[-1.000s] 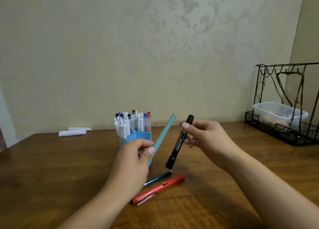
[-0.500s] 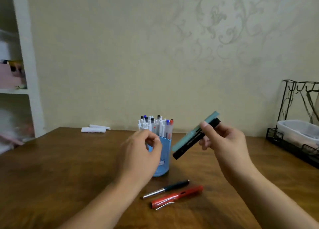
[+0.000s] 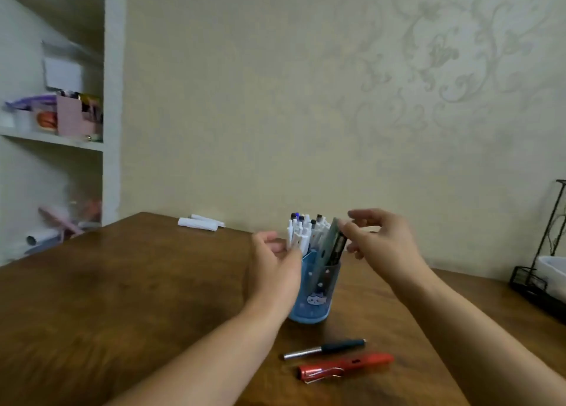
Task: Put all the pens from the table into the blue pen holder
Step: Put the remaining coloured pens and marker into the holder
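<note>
Blue plastic, with a small cartoon face printed low on its front: that is the pen holder (image 3: 317, 289), standing upright on your wooden bench (image 3: 122, 298) between your two hands. It is already crowded with white-barrelled pens (image 3: 298, 235) that stick up past the rim, caps in black and blue. Leaning in at the right side of the holder are a pale teal pen (image 3: 329, 240) and a black marker (image 3: 337, 248), side by side and tilted toward your right hand (image 3: 379, 243). That hand is just beside their upper ends, thumb and forefinger close to the teal cap, the other fingers spread loosely; the frame is smeared by motion there, so you cannot tell whether the grip is pinching the two pens or has let them go. Your left hand (image 3: 275, 264) sits against the left wall of the holder, fingers curled and partly apart beside the white pens, its grip loose and holding nothing that shows. Two pens lie flat on the bench in front of the holder, near each other but apart: a dark blue pen with a silver end (image 3: 324, 349), and nearer to you a red pen with a metal clip (image 3: 346, 367). Two white tube-like objects (image 3: 199, 222) rest at the far edge of the bench by the wall. A black wire rack (image 3: 539, 271) stands at the right edge, and a white shelf unit (image 3: 110, 99) stands to the left.
</note>
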